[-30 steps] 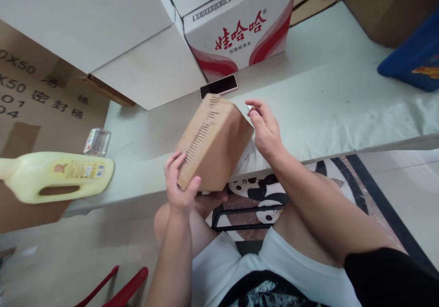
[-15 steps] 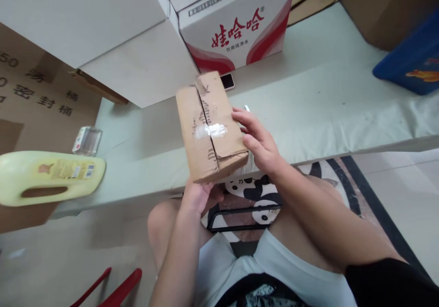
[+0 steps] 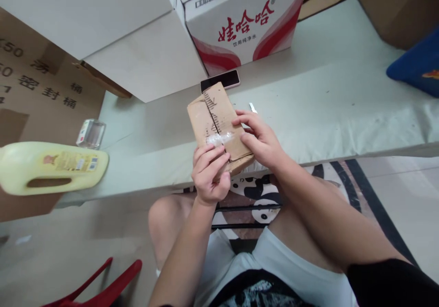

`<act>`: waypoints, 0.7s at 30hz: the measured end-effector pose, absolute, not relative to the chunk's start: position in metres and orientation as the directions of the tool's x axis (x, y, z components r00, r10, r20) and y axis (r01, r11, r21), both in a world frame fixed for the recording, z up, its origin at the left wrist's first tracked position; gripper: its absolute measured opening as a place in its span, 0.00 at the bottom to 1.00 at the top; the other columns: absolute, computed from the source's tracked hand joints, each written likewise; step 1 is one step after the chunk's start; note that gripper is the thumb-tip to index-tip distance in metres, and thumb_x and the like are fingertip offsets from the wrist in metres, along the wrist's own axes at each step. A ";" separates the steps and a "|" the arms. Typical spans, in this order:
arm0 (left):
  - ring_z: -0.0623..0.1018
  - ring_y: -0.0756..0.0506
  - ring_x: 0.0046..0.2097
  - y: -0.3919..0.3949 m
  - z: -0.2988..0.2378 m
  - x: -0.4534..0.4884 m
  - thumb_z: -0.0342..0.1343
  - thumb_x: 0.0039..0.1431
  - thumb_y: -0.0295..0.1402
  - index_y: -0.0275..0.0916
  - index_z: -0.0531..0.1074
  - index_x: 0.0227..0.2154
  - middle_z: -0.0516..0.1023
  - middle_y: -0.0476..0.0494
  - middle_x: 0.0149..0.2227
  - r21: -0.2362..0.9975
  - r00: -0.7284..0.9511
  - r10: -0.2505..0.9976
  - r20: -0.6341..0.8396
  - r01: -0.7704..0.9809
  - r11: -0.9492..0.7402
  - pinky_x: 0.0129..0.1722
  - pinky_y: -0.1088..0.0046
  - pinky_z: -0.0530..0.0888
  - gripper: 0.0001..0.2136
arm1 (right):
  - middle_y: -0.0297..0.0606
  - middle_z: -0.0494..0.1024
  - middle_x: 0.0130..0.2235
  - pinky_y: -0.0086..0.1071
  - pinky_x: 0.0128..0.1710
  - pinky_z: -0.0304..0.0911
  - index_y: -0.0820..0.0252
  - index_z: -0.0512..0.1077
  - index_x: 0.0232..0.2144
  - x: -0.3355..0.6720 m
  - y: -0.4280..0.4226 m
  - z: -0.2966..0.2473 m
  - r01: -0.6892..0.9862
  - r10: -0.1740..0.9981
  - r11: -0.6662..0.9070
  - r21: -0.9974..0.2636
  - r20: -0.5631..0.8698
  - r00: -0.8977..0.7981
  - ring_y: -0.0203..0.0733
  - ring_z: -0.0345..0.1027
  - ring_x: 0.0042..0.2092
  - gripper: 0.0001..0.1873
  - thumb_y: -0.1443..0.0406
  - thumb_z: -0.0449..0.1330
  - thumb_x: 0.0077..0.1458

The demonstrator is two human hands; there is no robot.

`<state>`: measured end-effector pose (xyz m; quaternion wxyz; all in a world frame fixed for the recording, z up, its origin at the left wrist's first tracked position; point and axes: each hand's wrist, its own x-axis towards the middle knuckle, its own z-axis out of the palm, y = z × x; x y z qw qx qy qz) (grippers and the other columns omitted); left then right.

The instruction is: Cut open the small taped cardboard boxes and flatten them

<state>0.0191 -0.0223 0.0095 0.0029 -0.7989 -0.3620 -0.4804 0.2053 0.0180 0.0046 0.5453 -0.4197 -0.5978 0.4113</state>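
A small brown cardboard box (image 3: 224,117) is tilted over the front edge of the cloth-covered bench, its taped seam facing up. Clear tape shines across the middle of that seam. My right hand (image 3: 259,137) grips the box's right side, with fingers and thumb at its edge. On the near left part of the top face lies my left hand (image 3: 211,172), its fingers bent over the flaps by the tape; whether it pinches anything is hard to see. Just beyond the right fingers, a small metal blade-like piece (image 3: 253,108) rests on the cloth. Behind the box is a phone (image 3: 226,79).
A white and red carton (image 3: 247,32) and a white box (image 3: 147,60) stand at the back. To the left are a pale yellow jug (image 3: 51,167) and a small clear case (image 3: 91,133). A blue container (image 3: 416,67) is at right. A red stool (image 3: 113,282) stands below left.
My left hand has come from beneath the box up onto its top face by the tape. The box has tipped and shifted slightly, showing more of the phone. My right hand stays on its side.
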 end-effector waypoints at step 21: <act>0.79 0.40 0.50 -0.019 -0.001 0.033 0.54 0.62 0.33 0.41 0.81 0.41 0.83 0.41 0.42 0.366 0.140 0.518 0.844 0.556 -0.746 0.52 0.54 0.76 0.11 | 0.50 0.79 0.41 0.42 0.38 0.63 0.62 0.59 0.64 0.238 0.047 -0.005 0.782 0.964 -0.261 -0.566 -0.202 0.176 0.53 0.71 0.38 0.34 0.67 0.54 0.54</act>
